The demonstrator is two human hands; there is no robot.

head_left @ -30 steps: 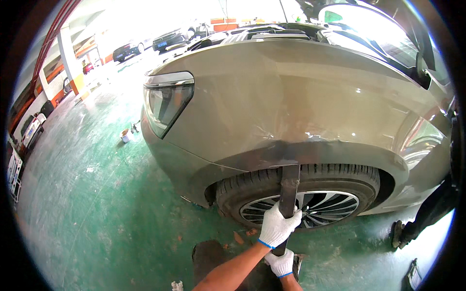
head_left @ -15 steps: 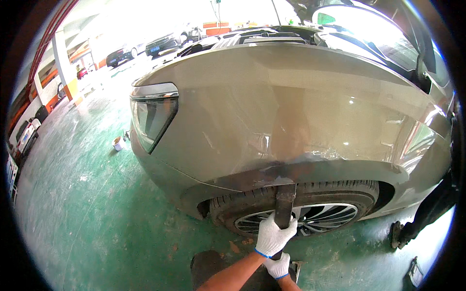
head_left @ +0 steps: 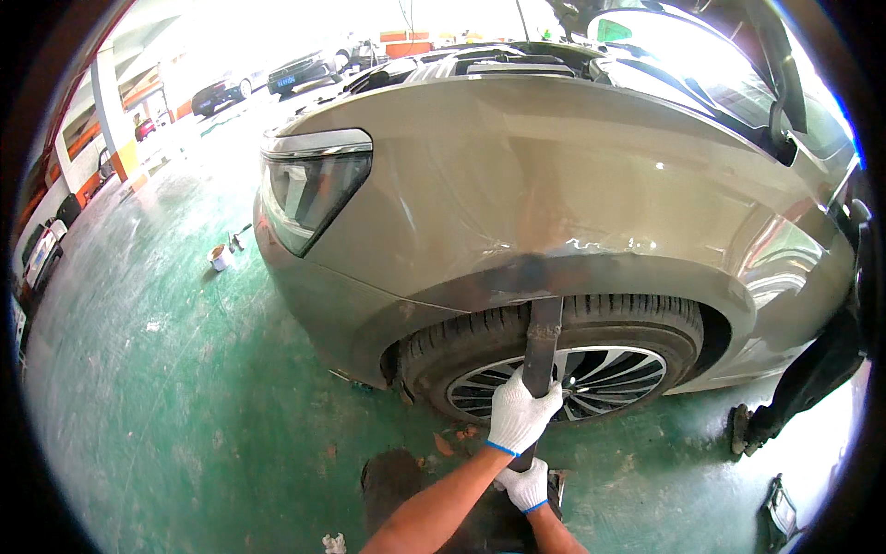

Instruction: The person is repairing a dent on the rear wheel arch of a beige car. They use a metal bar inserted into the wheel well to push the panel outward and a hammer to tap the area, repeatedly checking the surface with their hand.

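Both my hands wear white knit gloves with blue cuffs and are wrapped round a long, dark, flat pry bar [head_left: 543, 340]. My left hand [head_left: 521, 411] holds it around the middle, in front of the wheel. Lower down, my right hand [head_left: 526, 485] is closed on the bar near its bottom end. The bar stands nearly upright against the tyre [head_left: 628, 319], and its top end goes up under the lip of the wheel arch, out of sight. Above it, the beige car fender [head_left: 517, 175] has a scuffed, darkened patch at the arch edge.
The headlight [head_left: 318, 189] is left of the fender, under an open engine bay. A small can [head_left: 220, 257] stands on the green floor at left. At right are another person's dark-clad leg [head_left: 812, 374] and a dark object [head_left: 782, 510]. Reddish fragments [head_left: 443, 445] lie below the wheel.
My view has shifted, so the fender and wheel arch sit higher and more of the wheel shows. Both hands keep their grip on the pry bar, whose top stays under the arch lip.
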